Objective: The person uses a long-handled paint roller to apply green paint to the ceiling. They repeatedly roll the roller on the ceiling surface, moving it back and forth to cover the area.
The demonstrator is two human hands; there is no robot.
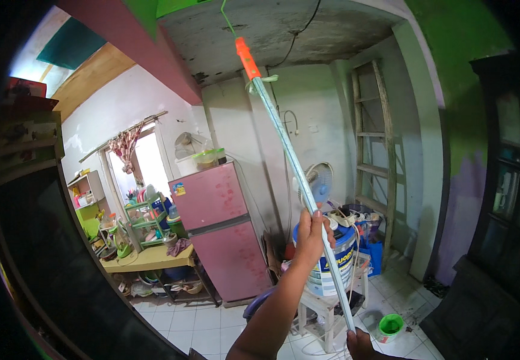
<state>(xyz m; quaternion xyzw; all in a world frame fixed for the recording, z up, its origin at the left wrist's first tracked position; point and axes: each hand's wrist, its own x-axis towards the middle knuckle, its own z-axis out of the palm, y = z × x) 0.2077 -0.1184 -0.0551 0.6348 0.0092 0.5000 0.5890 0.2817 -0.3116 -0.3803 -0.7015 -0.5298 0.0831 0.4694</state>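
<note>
A long, thin pole (288,150) of pale metallic blue is held slantwise, with its upper end leaning to the left. It is gripped below its middle by the left hand (314,238): the pole is enclosed between the thumb and the curled fingers (331,235), whose tips are seen at its right side. Near the lower edge, the pole is clamped also by the fingers of the right hand (360,346). This hand is dark and partly cut off, so the position of each finger cannot be told, and the bottom end of the pole is hidden there.

At the top, the pole is fitted with an orange end piece (248,59), above which a thin green line (228,18) is cut off by the upper edge. Behind the pole, a large bucket (347,257) is partly covered by it, and so is a fan (321,180). The items piled on the bucket are hard to make out. Farther left, a pink refrigerator (227,252) is placed beside a crowded table (152,258).
</note>
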